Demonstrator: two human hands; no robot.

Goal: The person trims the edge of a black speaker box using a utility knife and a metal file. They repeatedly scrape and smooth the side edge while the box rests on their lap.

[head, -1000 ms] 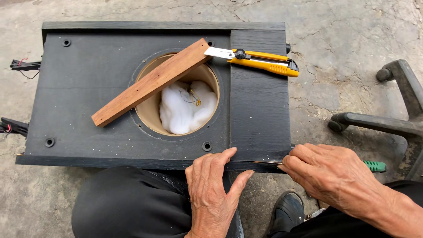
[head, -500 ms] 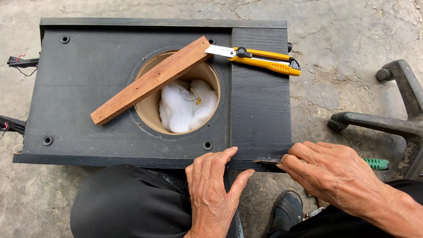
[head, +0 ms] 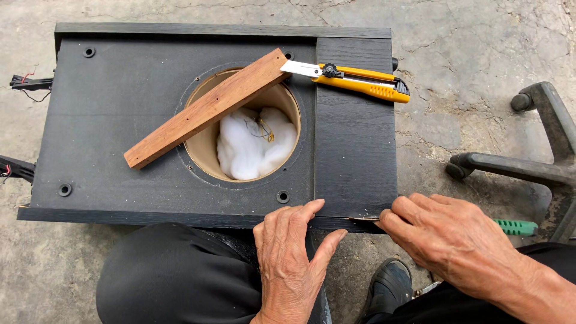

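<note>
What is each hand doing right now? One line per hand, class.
Left hand: open, fingers resting flat on the near edge of the black speaker box, holding nothing.
Right hand: closed, pinching a thin blade-like tool against the box's near edge.

speaker box: black-painted wood, matt, open grain showing. strip across the round hole: bare reddish-brown wood, smooth. white filling in the hole: soft, fluffy fibre. utility knife: glossy yellow plastic body, bright metal blade. ground: rough, cracked concrete. trouser cloth: black, matt.
</note>
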